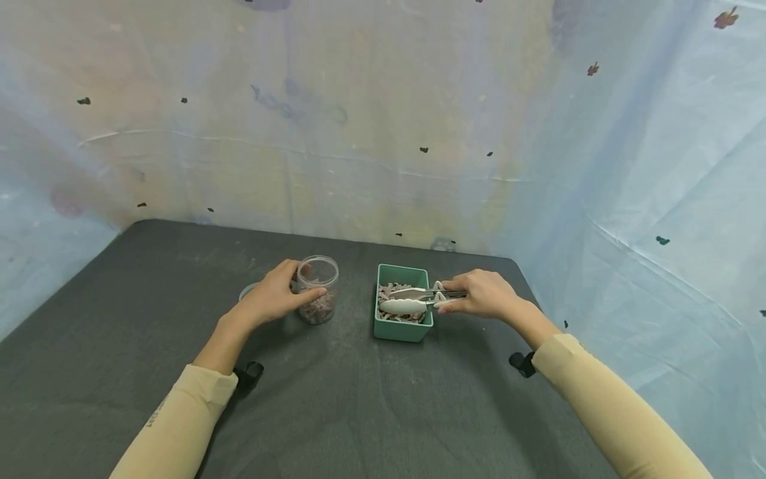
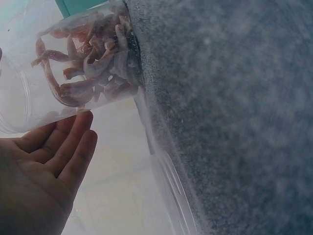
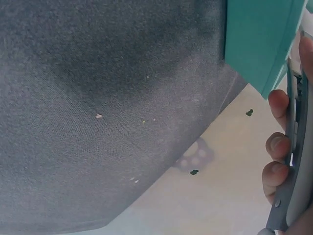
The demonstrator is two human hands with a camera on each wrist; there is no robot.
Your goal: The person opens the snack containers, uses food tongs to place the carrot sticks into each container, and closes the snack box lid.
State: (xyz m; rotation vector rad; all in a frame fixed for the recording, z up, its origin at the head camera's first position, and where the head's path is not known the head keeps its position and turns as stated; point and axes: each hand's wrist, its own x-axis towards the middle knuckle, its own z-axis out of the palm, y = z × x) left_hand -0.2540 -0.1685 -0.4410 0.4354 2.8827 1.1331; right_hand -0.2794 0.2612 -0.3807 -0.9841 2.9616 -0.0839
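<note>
My left hand holds a clear plastic jar, thumb across the near side and fingers around the far side. The jar stands upright and uncovered on the table. Reddish-brown dried strips fill its lower part in the left wrist view. To the right sits a green rectangular bin with similar pale strips. My right hand grips metal tongs by the handles, fingers curled along the grey handle in the right wrist view. The tongs' heads are apart, low over the strips; whether anything lies between them is unclear.
A clear round lid lies left of the jar, partly behind the left hand. The dark grey table ends at a patterned plastic curtain. Small crumbs lie near the bin.
</note>
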